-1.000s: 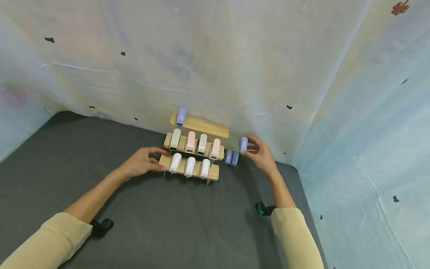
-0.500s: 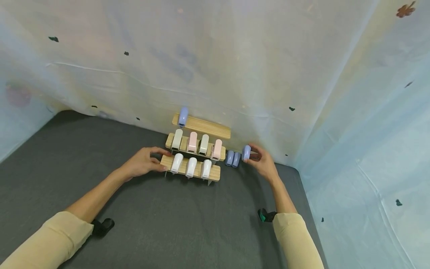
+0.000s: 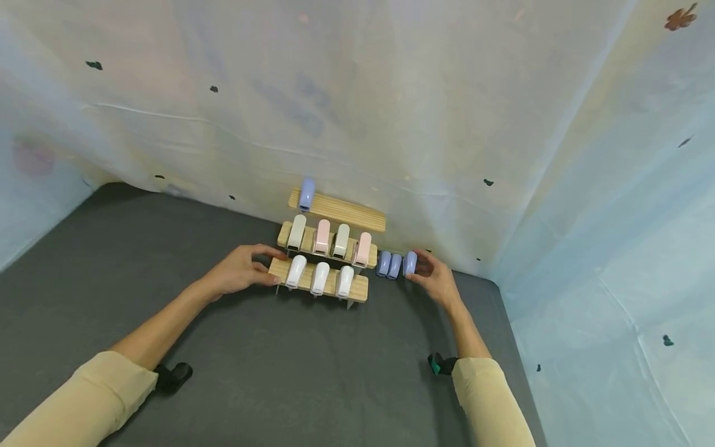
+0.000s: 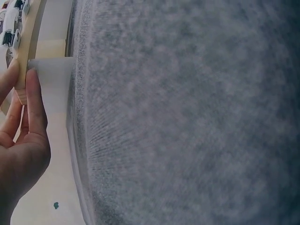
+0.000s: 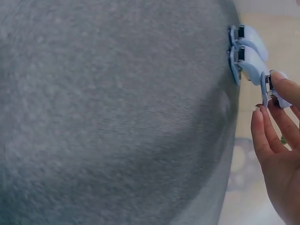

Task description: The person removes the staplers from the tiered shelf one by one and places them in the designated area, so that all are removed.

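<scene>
With its fingertips and thumb, my left hand (image 3: 242, 270) pinches the left end of the lowest wooden shelf (image 3: 359, 290); the left wrist view shows fingers on both faces of the board (image 4: 32, 44). Three white staplers (image 3: 320, 279) stand on that shelf. My right hand (image 3: 438, 279) pinches a small periwinkle-blue stapler (image 3: 409, 263), its base plate and metal parts visible in the right wrist view. Close to its left, two matching blue staplers (image 3: 393, 266) stand side by side on the dark surface. Another blue stapler (image 3: 306, 194) is at the left end of the top shelf (image 3: 349, 212).
The middle shelf (image 3: 284, 233) carries grey-green staplers (image 3: 296, 232) and pink staplers (image 3: 321, 236) in alternation. A patterned curtain (image 3: 391, 112) hangs right behind the shelves and along the right side. The dark grey tabletop (image 3: 301, 372) spreads in front.
My right hand has lowered the blue stapler to the level of the two beside it. My left hand keeps its hold on the lowest shelf; the view has shifted slightly.
</scene>
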